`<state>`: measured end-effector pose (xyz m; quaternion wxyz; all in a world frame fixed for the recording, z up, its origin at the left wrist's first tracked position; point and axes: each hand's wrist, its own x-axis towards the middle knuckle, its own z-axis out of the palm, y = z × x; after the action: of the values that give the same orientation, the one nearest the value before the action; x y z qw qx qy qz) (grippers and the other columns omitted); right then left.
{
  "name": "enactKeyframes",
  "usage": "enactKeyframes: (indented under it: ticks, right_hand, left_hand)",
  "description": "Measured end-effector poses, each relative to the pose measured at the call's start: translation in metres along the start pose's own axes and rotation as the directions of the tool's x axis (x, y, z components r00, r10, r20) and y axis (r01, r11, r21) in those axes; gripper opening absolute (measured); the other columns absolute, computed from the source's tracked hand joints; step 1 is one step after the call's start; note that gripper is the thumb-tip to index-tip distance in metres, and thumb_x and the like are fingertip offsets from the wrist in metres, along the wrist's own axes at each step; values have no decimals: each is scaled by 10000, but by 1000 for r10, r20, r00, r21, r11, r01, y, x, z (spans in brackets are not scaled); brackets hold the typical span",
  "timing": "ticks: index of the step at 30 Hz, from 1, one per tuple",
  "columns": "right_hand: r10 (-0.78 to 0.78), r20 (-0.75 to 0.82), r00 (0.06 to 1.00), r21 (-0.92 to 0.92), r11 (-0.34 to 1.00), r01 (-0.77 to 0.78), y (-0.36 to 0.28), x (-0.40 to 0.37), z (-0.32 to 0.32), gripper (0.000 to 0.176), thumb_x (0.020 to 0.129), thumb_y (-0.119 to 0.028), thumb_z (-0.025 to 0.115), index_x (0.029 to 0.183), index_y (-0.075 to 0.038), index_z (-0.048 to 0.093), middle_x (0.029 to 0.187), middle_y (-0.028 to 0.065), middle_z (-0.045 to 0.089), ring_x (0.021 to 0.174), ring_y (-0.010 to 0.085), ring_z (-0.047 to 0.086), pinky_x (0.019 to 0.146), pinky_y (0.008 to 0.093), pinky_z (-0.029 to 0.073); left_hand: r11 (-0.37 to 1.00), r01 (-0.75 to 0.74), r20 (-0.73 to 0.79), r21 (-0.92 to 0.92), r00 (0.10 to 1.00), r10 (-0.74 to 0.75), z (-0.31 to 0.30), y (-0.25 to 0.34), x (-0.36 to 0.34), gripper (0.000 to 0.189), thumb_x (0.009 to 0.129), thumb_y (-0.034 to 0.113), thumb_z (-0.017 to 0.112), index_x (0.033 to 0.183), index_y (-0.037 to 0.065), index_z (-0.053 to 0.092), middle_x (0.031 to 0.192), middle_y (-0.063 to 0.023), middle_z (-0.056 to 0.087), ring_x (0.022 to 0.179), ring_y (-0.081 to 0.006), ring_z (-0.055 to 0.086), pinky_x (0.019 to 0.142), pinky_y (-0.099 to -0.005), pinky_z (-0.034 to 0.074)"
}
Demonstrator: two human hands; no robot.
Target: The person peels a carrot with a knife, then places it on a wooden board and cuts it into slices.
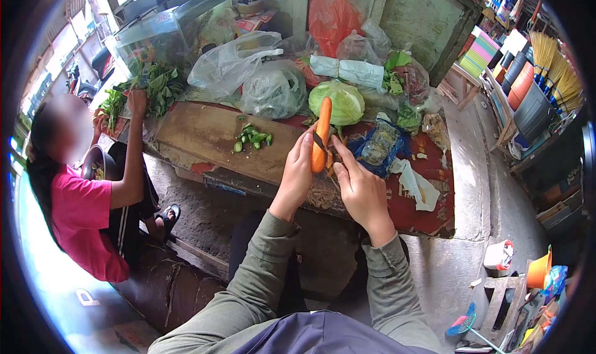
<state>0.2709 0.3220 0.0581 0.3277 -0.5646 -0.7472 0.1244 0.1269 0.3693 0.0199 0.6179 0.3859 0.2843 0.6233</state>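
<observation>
My left hand is closed around the lower part of an orange carrot, which points upward over the table's front edge. A dark, thin tool lies across the carrot's side, and thin orange-brown shreds hang beside it. My right hand is closed close to the carrot's lower end, its index finger stretched toward that tool. Its grip is partly hidden, and whether the tool is a peeler or a knife cannot be made out. Just behind the carrot sits a pale green cabbage.
Cut green pieces lie on a wooden board. Plastic bags of vegetables line the table's back, with a wrapped bundle and white wrapper at right. A person in a pink shirt handles leafy greens at left.
</observation>
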Motion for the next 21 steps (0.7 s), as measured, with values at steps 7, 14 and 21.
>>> enactKeyframes:
  ticks: [7, 14, 21]
  right_hand:
    - [-31, -65, 997, -61, 998, 27, 9, 5, 5, 513, 1044, -235, 516, 1544, -314, 432, 969, 86, 732, 754, 323, 709, 620, 441, 561]
    - [-50, -167, 985, -2, 999, 51, 13, 8, 6, 491, 1048, -240, 515, 1530, -306, 450, 1076, 91, 743, 830, 330, 725, 645, 439, 570]
    - [-11, -148, 989, -51, 999, 3, 17, 10, 5, 436, 1055, -244, 503, 1490, -280, 488, 1132, 91, 736, 859, 339, 728, 657, 444, 579]
  left_hand:
    - [990, 127, 18, -53, 992, -127, 2, -9, -2, 438, 1131, 305, 385, 1448, 16, 475, 1171, -61, 614, 966, -112, 604, 785, -282, 533]
    - [979, 172, 55, -109, 984, -167, 5, -13, -4, 406, 1132, 288, 381, 1430, 34, 489, 1216, -59, 610, 1008, -124, 600, 792, -301, 520]
    - [975, 195, 32, -111, 981, -192, 10, -11, -6, 422, 1131, 275, 385, 1458, 24, 475, 1228, -65, 607, 995, -130, 598, 794, -302, 516]
